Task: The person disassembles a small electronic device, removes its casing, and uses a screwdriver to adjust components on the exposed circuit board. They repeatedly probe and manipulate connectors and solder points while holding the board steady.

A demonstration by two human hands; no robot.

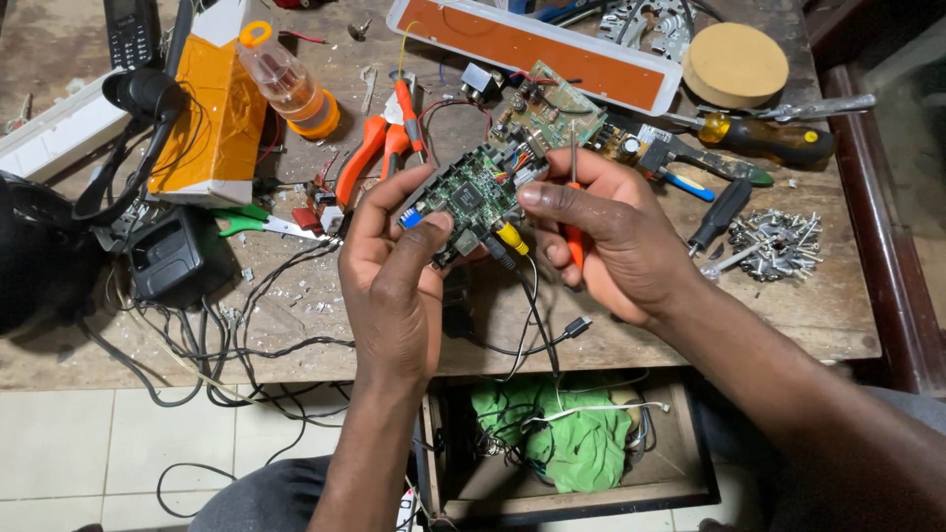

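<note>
Two bare hands are raised above a cluttered wooden workbench (690,325), and a small green circuit board (471,192) is held between them. The left hand (394,271) is turned with its back toward the camera; its fingers are curled up and closed around the board's near-left edge, with the thumb pressed on the board's face beside a blue connector. The left forearm rises almost straight up from the bottom of the view. The right hand (611,236) comes in from the lower right, the forearm running diagonally. Its thumb is laid against the board's right edge, near a yellow socket (511,236), while an orange-handled screwdriver (574,212) is pinched upright in the closed fingers, its thin shaft pointing away above the knuckles.

A second, larger circuit board (552,113) is seen lying on the bench just behind the held one. Orange-handled pliers (379,138) lie to the left of it, a yellow-and-black screwdriver (764,138) to the right, and a pile of screws (778,241) near the right wrist. Black cables (246,335) are tangled over the bench's left side.
</note>
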